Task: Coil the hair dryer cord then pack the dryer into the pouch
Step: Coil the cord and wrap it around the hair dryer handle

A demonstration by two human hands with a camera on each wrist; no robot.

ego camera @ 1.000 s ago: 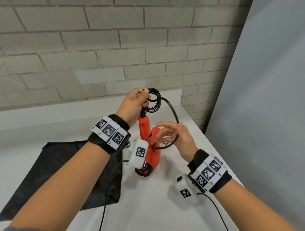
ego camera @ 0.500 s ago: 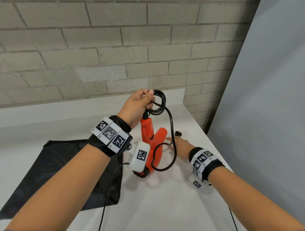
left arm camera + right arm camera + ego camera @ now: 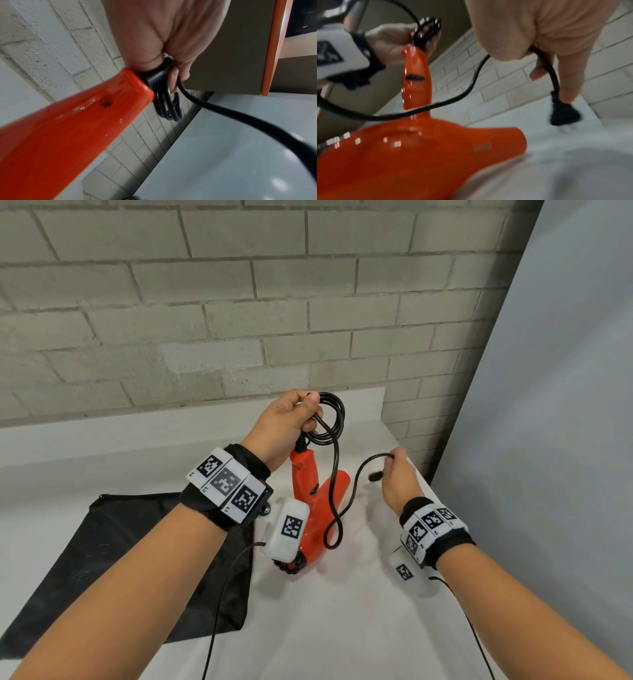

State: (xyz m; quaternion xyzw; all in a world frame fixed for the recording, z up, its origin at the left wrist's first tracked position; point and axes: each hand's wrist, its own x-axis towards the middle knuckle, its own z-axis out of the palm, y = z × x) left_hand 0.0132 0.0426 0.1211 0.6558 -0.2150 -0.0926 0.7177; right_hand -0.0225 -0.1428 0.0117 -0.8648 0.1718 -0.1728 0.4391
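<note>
The orange hair dryer [image 3: 320, 508] [image 3: 412, 155] stands on the white table with its handle [image 3: 73, 128] pointing up. My left hand [image 3: 291, 422] [image 3: 173, 63] grips the coiled loops of black cord [image 3: 330, 419] [image 3: 171, 108] at the top of the handle. From the coil the loose cord [image 3: 337, 508] [image 3: 467, 89] hangs down in front of the dryer and loops back up to my right hand [image 3: 397, 474] [image 3: 544, 56], which pinches it close to the plug [image 3: 375, 476] [image 3: 563, 113]. The plug dangles just below my fingers. The black pouch [image 3: 113, 559] lies flat at the left.
A brick wall [image 3: 239, 302] stands behind the white table [image 3: 342, 628], and a grey panel [image 3: 548, 405] closes off the right side. Thin black sensor cables [image 3: 222, 594] trail from both wristbands toward me across the table.
My right hand has let the cord slide, dropped toward the table, then come up again pinching the plug end. The left hand and dryer have stayed put.
</note>
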